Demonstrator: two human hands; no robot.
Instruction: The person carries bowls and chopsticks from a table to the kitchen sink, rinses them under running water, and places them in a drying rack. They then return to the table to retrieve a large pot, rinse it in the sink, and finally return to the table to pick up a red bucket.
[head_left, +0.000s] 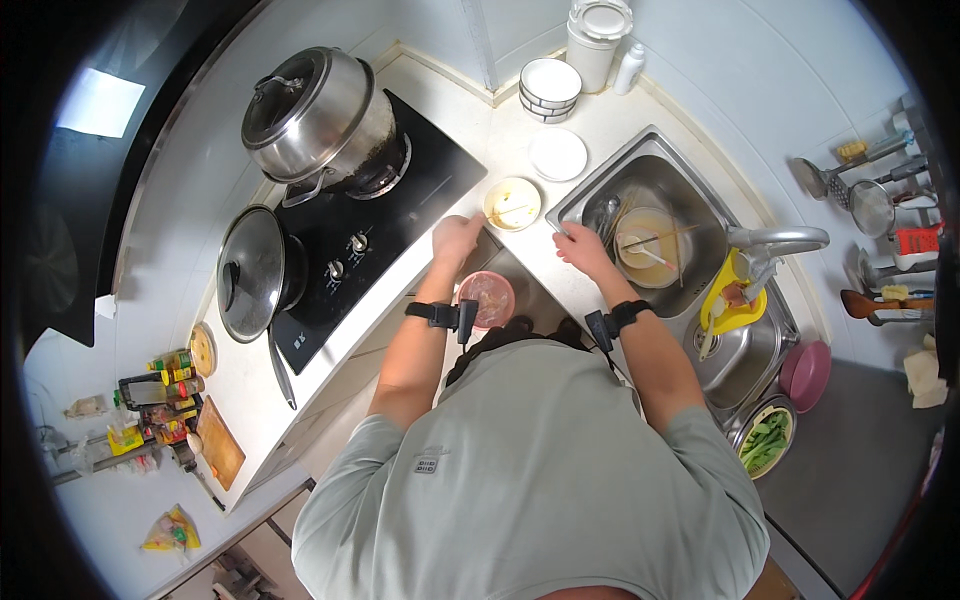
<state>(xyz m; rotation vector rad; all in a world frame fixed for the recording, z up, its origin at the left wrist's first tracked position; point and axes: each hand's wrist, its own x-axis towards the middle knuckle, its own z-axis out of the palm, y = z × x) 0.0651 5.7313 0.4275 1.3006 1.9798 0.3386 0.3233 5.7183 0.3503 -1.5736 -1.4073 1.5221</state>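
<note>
My left hand (457, 238) is at the counter's corner, its fingertips touching the near left rim of a bowl (513, 203) that has food scraps and a thin stick in it. Whether the fingers grip the stick or the rim cannot be told. My right hand (579, 247) rests by the left edge of the steel sink (600, 180), its fingers curled; nothing shows in it. In the sink a larger bowl (651, 279) holds a small bowl, a spoon and chopsticks. A white plate (558, 154) lies beyond the scrap bowl. Below, between my arms, stands a pink bin (486, 298).
A big lidded steel pot (322, 112) and a lidded pan (251, 274) stand on the black gas hob at left. Stacked bowls (550, 90) are at the back. The faucet (780, 238), a yellow strainer basket (733, 300) and a basket of greens (766, 439) are at right.
</note>
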